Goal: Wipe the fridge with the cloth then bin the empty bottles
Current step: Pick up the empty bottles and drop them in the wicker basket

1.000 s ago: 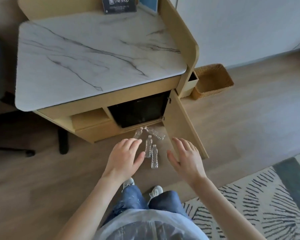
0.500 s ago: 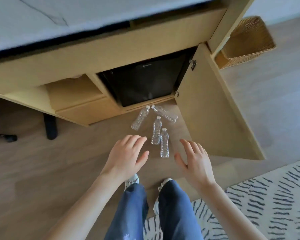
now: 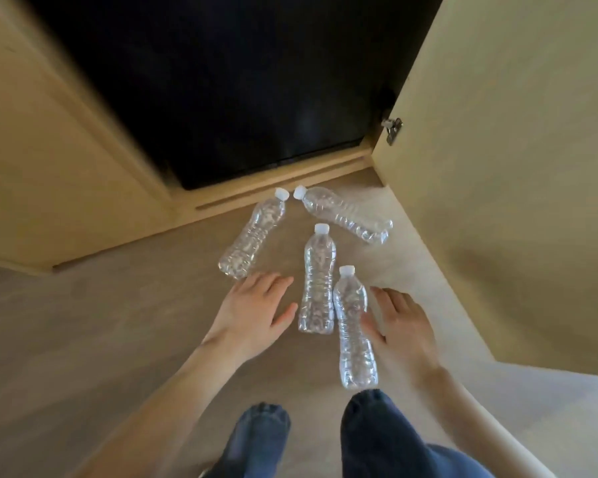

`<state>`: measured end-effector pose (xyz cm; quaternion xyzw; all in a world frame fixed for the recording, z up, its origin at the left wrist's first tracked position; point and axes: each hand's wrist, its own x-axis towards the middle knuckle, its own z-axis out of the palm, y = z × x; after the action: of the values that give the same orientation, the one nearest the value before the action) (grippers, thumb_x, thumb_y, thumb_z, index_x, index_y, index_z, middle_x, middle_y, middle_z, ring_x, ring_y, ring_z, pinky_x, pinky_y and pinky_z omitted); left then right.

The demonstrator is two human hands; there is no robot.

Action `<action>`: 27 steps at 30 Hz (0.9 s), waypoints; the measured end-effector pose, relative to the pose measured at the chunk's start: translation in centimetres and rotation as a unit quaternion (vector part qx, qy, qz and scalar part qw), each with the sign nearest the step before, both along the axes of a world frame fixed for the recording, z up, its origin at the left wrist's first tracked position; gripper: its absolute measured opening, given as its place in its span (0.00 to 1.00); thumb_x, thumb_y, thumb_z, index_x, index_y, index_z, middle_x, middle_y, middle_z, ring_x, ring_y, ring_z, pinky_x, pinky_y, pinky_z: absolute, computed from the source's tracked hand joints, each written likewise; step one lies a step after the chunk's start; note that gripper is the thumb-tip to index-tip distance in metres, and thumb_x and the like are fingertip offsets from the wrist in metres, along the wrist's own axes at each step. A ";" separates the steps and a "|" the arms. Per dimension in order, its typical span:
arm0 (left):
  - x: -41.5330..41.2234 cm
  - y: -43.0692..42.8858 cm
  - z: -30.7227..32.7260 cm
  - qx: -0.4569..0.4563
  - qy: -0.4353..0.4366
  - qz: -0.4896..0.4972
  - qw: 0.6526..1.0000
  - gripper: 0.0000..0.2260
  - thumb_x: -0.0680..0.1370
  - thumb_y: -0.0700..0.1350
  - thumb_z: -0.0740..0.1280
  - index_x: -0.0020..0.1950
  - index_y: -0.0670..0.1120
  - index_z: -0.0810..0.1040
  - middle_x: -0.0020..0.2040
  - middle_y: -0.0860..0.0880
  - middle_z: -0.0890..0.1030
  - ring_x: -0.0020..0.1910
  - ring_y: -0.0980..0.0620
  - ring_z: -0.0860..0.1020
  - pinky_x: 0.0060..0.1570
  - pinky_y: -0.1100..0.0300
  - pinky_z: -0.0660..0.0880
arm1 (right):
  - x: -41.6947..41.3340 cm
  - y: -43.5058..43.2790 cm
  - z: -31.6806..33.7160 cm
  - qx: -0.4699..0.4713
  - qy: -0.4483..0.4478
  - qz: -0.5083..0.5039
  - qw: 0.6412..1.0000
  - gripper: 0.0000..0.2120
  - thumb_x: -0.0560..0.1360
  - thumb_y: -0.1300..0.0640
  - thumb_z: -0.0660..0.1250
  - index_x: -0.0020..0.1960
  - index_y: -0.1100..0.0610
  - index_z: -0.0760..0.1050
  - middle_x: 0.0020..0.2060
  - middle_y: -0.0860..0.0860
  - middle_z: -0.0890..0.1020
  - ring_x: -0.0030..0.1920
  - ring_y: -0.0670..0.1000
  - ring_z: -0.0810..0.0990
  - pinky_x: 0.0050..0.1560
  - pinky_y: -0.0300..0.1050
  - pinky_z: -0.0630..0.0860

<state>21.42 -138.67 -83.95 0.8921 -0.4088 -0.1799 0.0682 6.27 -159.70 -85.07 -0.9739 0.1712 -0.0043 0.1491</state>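
Down comes the view, closer now: left hand point(image 3: 256, 313) and right hand point(image 3: 399, 327), both spread and empty, flank four bottles point(image 3: 317, 281) lying mid-frame on the floor point(image 3: 83, 322). Light, crinkly, prone to rolling; grab mid-body.

Both bare forearms reach forward and down. The left hand point(image 3: 252, 315) is palm-down, fingers point(image 3: 270, 282) spread and empty. The right hand point(image 3: 399, 326) mirrors it, palm-down, empty, thumb angled inward toward the left hand.

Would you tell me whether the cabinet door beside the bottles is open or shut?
Open: the cabinet door swings outward on its hinge, exposing the dark fridge.
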 end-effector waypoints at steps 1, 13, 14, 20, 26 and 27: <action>0.1 -0.1 -1.8 0.010 0.008 -0.006 1.000 0.26 0.83 0.59 0.52 0.78 0.49 0.63 0.75 0.51 0.69 0.75 0.50 0.64 0.74 0.54 0.60 | -0.2 -0.2 -1.7 -0.002 0.004 0.002 1.000 0.27 0.78 0.44 0.55 0.60 0.64 0.80 0.47 0.57 0.84 0.45 0.63 0.83 0.44 0.54 0.80; -0.3 -4.2 -5.4 -0.011 0.152 0.101 0.983 0.33 0.79 0.64 0.58 0.78 0.46 0.58 0.71 0.47 0.70 0.68 0.46 0.70 0.65 0.52 0.70 | -2.4 1.2 -5.7 0.119 0.087 -0.111 0.983 0.31 0.76 0.39 0.66 0.72 0.55 0.66 0.59 0.55 0.77 0.55 0.58 0.79 0.50 0.52 0.78; -0.7 -4.7 -5.9 -0.010 0.186 0.132 0.974 0.35 0.78 0.65 0.59 0.77 0.44 0.58 0.70 0.45 0.71 0.67 0.45 0.72 0.64 0.51 0.72 | -2.6 1.5 -6.2 0.125 0.109 -0.122 0.979 0.34 0.75 0.37 0.65 0.73 0.54 0.63 0.61 0.54 0.75 0.57 0.57 0.78 0.51 0.51 0.78; -1.8 -7.6 -9.3 -0.022 0.287 0.261 0.921 0.32 0.73 0.67 0.66 0.63 0.42 0.67 0.58 0.45 0.77 0.56 0.43 0.79 0.49 0.51 0.77 | -2.8 2.5 -8.8 0.170 0.185 -0.190 0.949 0.41 0.73 0.33 0.66 0.75 0.58 0.60 0.67 0.53 0.74 0.66 0.54 0.75 0.61 0.49 0.76; -2.1 -8.2 -10.1 -0.024 0.293 0.310 0.904 0.28 0.68 0.63 0.67 0.54 0.41 0.73 0.46 0.49 0.75 0.46 0.44 0.80 0.29 0.58 0.63 | -2.1 2.6 -7.5 0.212 0.159 -0.249 0.932 0.24 0.73 0.40 0.67 0.59 0.57 0.69 0.49 0.51 0.78 0.52 0.54 0.78 0.51 0.51 0.77; -2.1 -7.9 -9.6 -0.028 0.296 0.317 0.900 0.26 0.68 0.63 0.66 0.51 0.40 0.74 0.43 0.48 0.75 0.43 0.45 0.80 0.28 0.58 0.62 | -2.0 2.4 -6.7 0.211 0.155 -0.255 0.931 0.24 0.73 0.40 0.67 0.59 0.57 0.69 0.48 0.52 0.78 0.51 0.54 0.78 0.50 0.51 0.77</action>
<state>19.31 -146.55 -93.54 0.8779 -0.0698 -0.3930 0.2645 4.29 -157.31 -91.72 -0.8320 0.4321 0.1452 0.3162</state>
